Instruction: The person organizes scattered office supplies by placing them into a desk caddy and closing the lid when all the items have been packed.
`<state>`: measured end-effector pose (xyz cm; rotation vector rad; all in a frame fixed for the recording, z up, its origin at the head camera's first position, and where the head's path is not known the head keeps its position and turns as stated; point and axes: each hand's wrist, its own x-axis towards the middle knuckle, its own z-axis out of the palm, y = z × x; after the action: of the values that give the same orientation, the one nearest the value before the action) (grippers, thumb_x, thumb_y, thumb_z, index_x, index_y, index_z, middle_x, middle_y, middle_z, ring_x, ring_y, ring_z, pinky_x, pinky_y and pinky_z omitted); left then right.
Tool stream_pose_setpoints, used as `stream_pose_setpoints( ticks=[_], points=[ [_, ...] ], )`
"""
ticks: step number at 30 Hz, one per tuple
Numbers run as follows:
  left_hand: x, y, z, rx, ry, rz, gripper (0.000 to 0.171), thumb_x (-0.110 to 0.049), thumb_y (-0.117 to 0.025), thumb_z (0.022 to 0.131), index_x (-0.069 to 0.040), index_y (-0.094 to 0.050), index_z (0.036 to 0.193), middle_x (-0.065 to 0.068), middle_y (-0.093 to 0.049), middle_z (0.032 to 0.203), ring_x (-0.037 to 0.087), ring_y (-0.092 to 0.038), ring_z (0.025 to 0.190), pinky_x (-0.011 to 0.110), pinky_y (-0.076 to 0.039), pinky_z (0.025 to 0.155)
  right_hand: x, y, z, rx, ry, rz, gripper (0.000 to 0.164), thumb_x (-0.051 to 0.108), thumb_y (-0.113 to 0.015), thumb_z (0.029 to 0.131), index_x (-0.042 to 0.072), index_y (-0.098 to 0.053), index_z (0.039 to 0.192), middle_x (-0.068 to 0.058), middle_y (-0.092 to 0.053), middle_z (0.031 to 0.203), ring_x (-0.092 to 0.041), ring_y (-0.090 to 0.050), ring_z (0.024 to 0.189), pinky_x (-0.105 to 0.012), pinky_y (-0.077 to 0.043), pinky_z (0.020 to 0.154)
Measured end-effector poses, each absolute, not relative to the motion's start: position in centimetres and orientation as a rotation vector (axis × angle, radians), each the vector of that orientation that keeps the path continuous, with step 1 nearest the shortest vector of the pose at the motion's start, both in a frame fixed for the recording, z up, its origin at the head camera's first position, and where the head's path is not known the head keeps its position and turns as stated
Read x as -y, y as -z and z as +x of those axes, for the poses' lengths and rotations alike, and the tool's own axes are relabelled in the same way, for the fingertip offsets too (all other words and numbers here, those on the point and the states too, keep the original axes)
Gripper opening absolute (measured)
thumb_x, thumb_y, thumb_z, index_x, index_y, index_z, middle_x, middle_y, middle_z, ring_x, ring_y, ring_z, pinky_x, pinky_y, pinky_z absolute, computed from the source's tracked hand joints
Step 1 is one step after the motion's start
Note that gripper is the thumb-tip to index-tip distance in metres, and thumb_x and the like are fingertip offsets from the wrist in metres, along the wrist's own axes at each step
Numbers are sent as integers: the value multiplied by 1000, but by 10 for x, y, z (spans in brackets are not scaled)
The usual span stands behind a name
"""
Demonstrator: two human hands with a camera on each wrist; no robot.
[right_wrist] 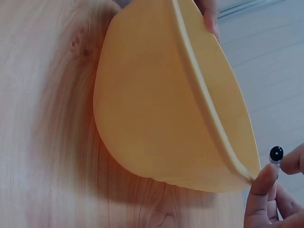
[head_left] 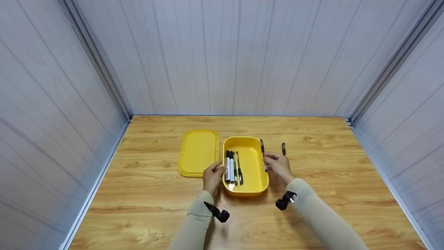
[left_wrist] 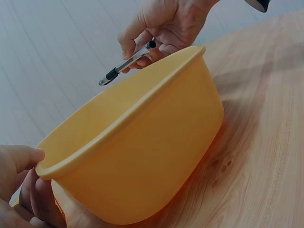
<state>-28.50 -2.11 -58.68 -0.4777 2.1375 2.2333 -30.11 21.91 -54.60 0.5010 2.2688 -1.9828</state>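
Observation:
A yellow plastic box (head_left: pixel 251 173) sits on the wooden table. Its left rim is pinched by my left hand (head_left: pixel 212 177), thumb over the edge and fingers outside, as the left wrist view shows. Between thumb and fingers, my right hand (head_left: pixel 280 166) grips a clear-barrelled pen with a black cap (left_wrist: pixel 137 56) above the box's right rim. Two white markers with black caps (head_left: pixel 232 170) lie side by side along the left inside of the box. Beside them are two slimmer dark pens (head_left: pixel 239 172). In the right wrist view, the held pen's black end (right_wrist: pixel 276 153) points towards the camera.
The yellow lid (head_left: pixel 198 152) lies flat on the table, left of the box. Another black-capped pen (head_left: pixel 283 148) is on the table beyond my right hand, partly hidden by it. Pale panel walls (head_left: pixel 236 62) enclose the table (head_left: pixel 145 194) at the back and both sides.

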Motion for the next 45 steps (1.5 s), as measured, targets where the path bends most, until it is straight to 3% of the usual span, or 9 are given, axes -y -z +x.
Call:
stream_pose_setpoints(
  ticks=[6, 12, 29, 45],
  points=[
    [23, 589, -284, -2154, -2224, -487, 40, -6, -70, 86, -1, -66, 125, 9, -71, 92, 13, -62, 82, 21, -48, 68, -212, 549, -300, -2403, 1943, 487, 34, 4, -68, 88, -3, -67, 121, -14, -70, 104, -8, -61, 72, -21, -53, 61],
    [23, 587, -284, -2146, -2232, -478, 41, -6, -70, 86, -1, -65, 126, 7, -68, 89, 12, -59, 78, 20, -46, 64, -201, 548, -301, -2543, 1910, 418, 30, 0, -70, 83, -4, -71, 113, -5, -68, 85, -8, -59, 66, -20, -51, 57],
    [21, 585, -285, -2145, -2230, -467, 39, -7, -69, 87, 0, -65, 126, 11, -71, 94, 13, -62, 82, 20, -48, 67, -164, 552, -303, -2584, 1820, 273, 29, -1, -68, 83, -4, -70, 112, -9, -67, 86, -13, -62, 63, -29, -57, 61],
    [20, 584, -282, -2127, -2254, -432, 41, -7, -70, 87, 1, -64, 127, 10, -70, 92, 14, -62, 80, 20, -47, 64, -150, 571, -308, -2751, 1671, 243, 27, 0, -66, 81, -4, -73, 107, -8, -68, 82, -8, -58, 57, -22, -51, 52]
  ],
)
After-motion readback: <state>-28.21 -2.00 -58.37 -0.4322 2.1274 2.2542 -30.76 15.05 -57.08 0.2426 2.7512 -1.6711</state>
